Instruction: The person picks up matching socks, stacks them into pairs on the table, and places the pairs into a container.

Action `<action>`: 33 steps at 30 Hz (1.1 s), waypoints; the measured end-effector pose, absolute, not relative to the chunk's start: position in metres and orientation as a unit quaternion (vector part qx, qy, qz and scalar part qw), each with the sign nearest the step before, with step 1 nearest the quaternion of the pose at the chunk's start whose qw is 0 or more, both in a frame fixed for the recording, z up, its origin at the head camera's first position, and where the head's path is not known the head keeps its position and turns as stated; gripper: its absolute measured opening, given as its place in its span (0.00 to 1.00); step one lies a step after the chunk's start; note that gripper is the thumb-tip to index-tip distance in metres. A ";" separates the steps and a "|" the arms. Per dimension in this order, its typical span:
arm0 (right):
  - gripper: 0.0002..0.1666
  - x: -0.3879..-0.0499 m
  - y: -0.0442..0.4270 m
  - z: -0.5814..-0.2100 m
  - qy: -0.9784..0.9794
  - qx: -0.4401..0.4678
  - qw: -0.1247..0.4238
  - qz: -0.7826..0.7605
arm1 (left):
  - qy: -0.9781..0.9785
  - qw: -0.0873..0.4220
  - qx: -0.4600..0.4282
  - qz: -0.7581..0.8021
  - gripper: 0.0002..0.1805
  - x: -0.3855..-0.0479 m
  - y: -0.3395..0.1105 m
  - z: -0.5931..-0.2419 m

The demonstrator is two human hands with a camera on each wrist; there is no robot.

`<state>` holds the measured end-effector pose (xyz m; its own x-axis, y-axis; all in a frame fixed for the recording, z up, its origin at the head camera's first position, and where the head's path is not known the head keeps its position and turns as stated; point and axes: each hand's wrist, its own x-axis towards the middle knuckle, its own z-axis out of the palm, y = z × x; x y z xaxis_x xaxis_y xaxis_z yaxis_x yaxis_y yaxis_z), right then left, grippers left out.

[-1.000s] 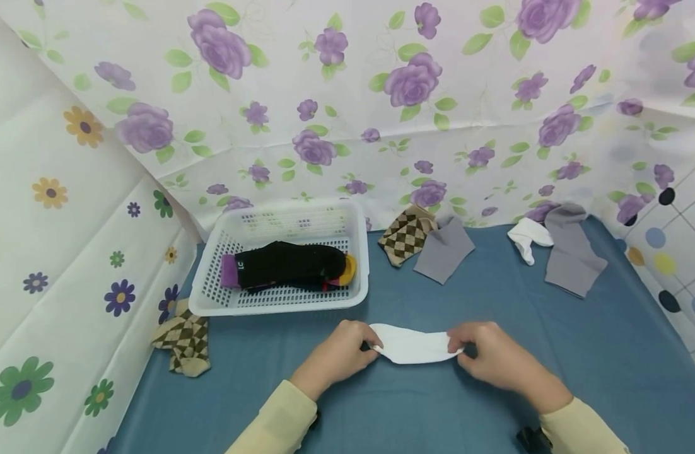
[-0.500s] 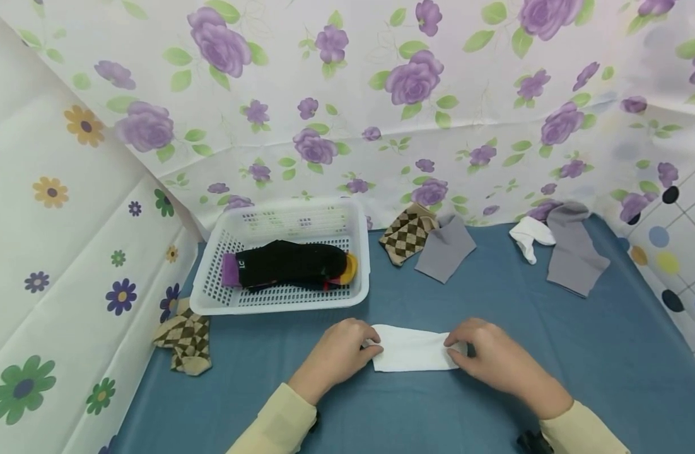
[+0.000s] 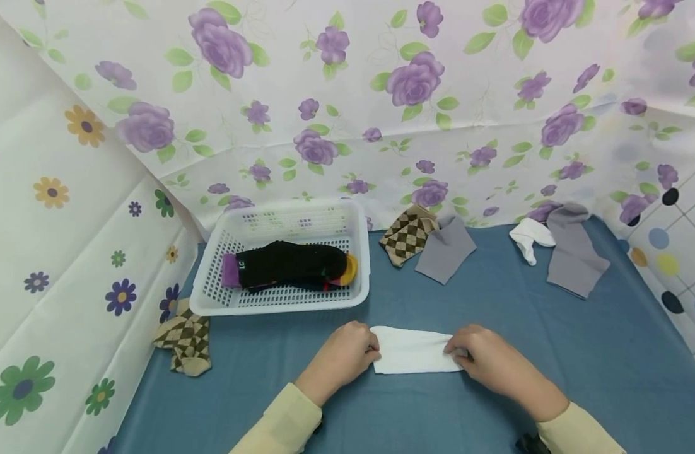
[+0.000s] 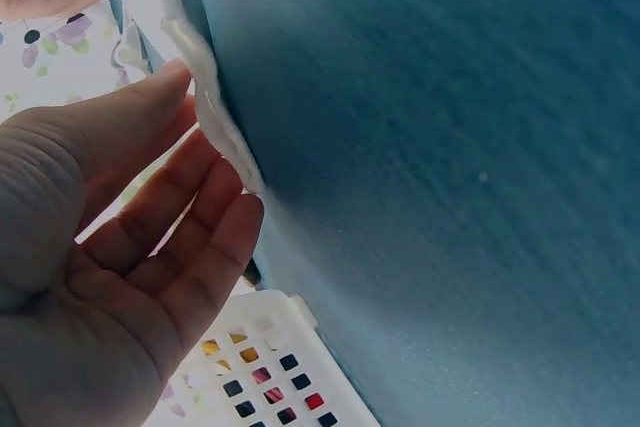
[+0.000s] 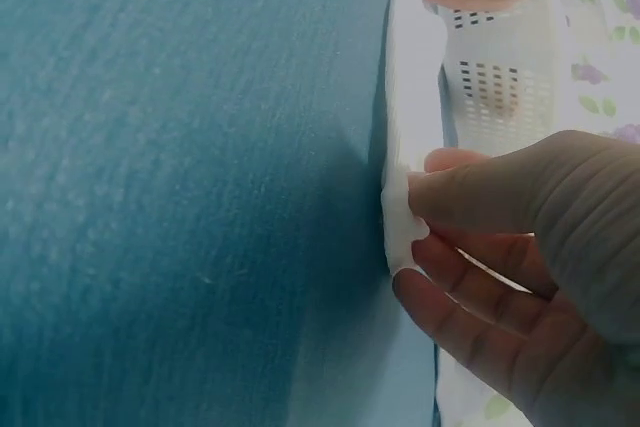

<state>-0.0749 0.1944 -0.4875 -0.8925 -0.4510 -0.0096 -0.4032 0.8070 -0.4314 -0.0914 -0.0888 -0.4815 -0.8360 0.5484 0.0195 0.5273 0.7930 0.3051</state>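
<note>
A white sock (image 3: 414,351) lies flat on the blue cloth in the head view, stretched sideways between both hands. The left hand (image 3: 347,354) pinches its left end between thumb and fingers; the left wrist view has this hand (image 4: 150,217) at the sock's edge (image 4: 215,112). At the opposite end, the right hand (image 3: 489,362) has its thumb and index finger on the fabric. From the right wrist, that hand (image 5: 510,267) pinches the white sock (image 5: 412,97), its other fingers loosely bent.
A white basket (image 3: 279,310) with black, purple and yellow socks stands behind on the left. Checkered socks lie left of it (image 3: 191,343) and right of it (image 3: 405,236), the latter beside a grey sock (image 3: 445,249). Further right are a small white sock (image 3: 530,236) and another grey one (image 3: 574,258).
Held slightly raised and curved a second ago, the white sock now lies flatter and wider on the cloth. Both hands loosened at its ends, then closed their fingertips on them again.
</note>
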 end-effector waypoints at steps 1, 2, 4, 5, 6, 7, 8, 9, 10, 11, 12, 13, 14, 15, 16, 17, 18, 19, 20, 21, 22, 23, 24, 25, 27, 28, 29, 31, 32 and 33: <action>0.12 -0.075 0.194 -0.488 0.949 -0.223 0.059 -0.213 | 0.947 0.035 0.283 0.150 0.03 -0.091 -0.089 -0.482; 0.13 -0.075 0.193 -0.489 0.950 -0.219 0.063 -0.212 | 0.948 0.035 0.281 0.149 0.03 -0.091 -0.089 -0.482; 0.13 -0.077 0.192 -0.490 0.951 -0.214 0.071 -0.213 | 0.949 0.037 0.276 0.147 0.03 -0.090 -0.089 -0.481; 0.13 -0.077 0.191 -0.490 0.951 -0.212 0.074 -0.214 | 0.950 0.039 0.274 0.147 0.03 -0.090 -0.089 -0.481; 0.13 -0.078 0.191 -0.490 0.951 -0.211 0.078 -0.213 | 0.951 0.040 0.271 0.146 0.02 -0.090 -0.089 -0.481; 0.13 -0.079 0.190 -0.490 0.951 -0.209 0.083 -0.214 | 0.952 0.041 0.268 0.144 0.02 -0.090 -0.089 -0.481; 0.13 -0.080 0.190 -0.490 0.950 -0.208 0.089 -0.215 | 0.952 0.043 0.267 0.143 0.02 -0.090 -0.088 -0.481; 0.13 -0.082 0.191 -0.489 0.949 -0.208 0.096 -0.217 | 0.952 0.044 0.265 0.143 0.03 -0.090 -0.088 -0.481; 0.13 -0.084 0.191 -0.488 0.946 -0.208 0.108 -0.225 | 0.953 0.044 0.265 0.142 0.03 -0.090 -0.089 -0.480; 0.12 -0.086 0.193 -0.487 0.942 -0.210 0.117 -0.232 | 0.953 0.044 0.266 0.141 0.03 -0.089 -0.089 -0.480; 0.11 -0.090 0.195 -0.485 0.939 -0.213 0.123 -0.239 | 0.952 0.042 0.268 0.139 0.03 -0.089 -0.088 -0.480; 0.11 -0.094 0.198 -0.483 0.937 -0.215 0.125 -0.246 | 0.952 0.042 0.271 0.139 0.04 -0.089 -0.089 -0.479; 0.10 -0.099 0.201 -0.481 0.935 -0.218 0.123 -0.253 | 0.951 0.041 0.273 0.140 0.04 -0.089 -0.089 -0.479; 0.10 -0.105 0.205 -0.478 0.934 -0.218 0.117 -0.258 | 0.951 0.037 0.274 0.140 0.03 -0.089 -0.089 -0.478; 0.10 -0.112 0.210 -0.476 0.935 -0.220 0.104 -0.259 | 0.951 0.033 0.275 0.141 0.03 -0.089 -0.089 -0.478; 0.10 -0.119 0.215 -0.473 0.938 -0.217 0.085 -0.255 | 0.951 0.029 0.275 0.142 0.03 -0.089 -0.090 -0.477; 0.11 -0.127 0.220 -0.469 0.943 -0.210 0.066 -0.249 | 0.951 0.023 0.272 0.145 0.03 -0.088 -0.090 -0.476; 0.13 -0.135 0.226 -0.466 0.949 -0.199 0.049 -0.240 | 0.952 0.018 0.268 0.148 0.03 -0.087 -0.091 -0.474; 0.15 -0.143 0.232 -0.463 0.954 -0.185 0.034 -0.233 | 0.953 0.011 0.262 0.151 0.04 -0.086 -0.093 -0.473; 0.17 -0.152 0.238 -0.461 0.959 -0.169 0.020 -0.225 | 0.955 0.006 0.255 0.154 0.05 -0.085 -0.095 -0.471; 0.19 -0.160 0.244 -0.459 0.964 -0.152 0.009 -0.219 | 0.956 0.003 0.247 0.158 0.06 -0.084 -0.097 -0.469; 0.21 -0.168 0.250 -0.457 0.967 -0.134 0.003 -0.215 | 0.958 -0.001 0.238 0.161 0.08 -0.082 -0.099 -0.467; 0.23 -0.175 0.255 -0.456 0.970 -0.117 -0.002 -0.211 | 0.959 -0.003 0.228 0.166 0.09 -0.080 -0.102 -0.465; 0.25 -0.182 0.261 -0.456 0.973 -0.100 -0.006 -0.206 | 0.961 -0.005 0.219 0.170 0.10 -0.079 -0.105 -0.464; 0.29 -0.195 0.272 -0.458 0.978 -0.072 -0.013 -0.195 | 0.963 -0.009 0.202 0.179 0.13 -0.076 -0.110 -0.460; 0.31 -0.201 0.277 -0.460 0.980 -0.058 -0.013 -0.190 | 0.963 -0.011 0.197 0.183 0.14 -0.074 -0.112 -0.459; 0.33 -0.207 0.282 -0.462 0.982 -0.045 -0.012 -0.184 | 0.963 -0.014 0.193 0.187 0.14 -0.073 -0.114 -0.457; 0.37 -0.217 0.292 -0.467 0.984 -0.021 -0.012 -0.176 | 0.963 -0.019 0.188 0.194 0.15 -0.071 -0.117 -0.456; 0.38 -0.221 0.296 -0.470 0.984 -0.011 -0.011 -0.177 | 0.963 -0.021 0.186 0.196 0.16 -0.070 -0.119 -0.455; 0.40 -0.224 0.301 -0.472 0.984 -0.001 -0.009 -0.180 | 0.962 -0.022 0.186 0.198 0.16 -0.069 -0.120 -0.455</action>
<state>-0.2243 0.3006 -0.4719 -0.9998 0.0005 0.0185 -0.0061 0.9355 -0.3533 -0.0691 -0.1196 -0.4552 -0.9299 0.3491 0.1160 0.3666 0.8526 0.3724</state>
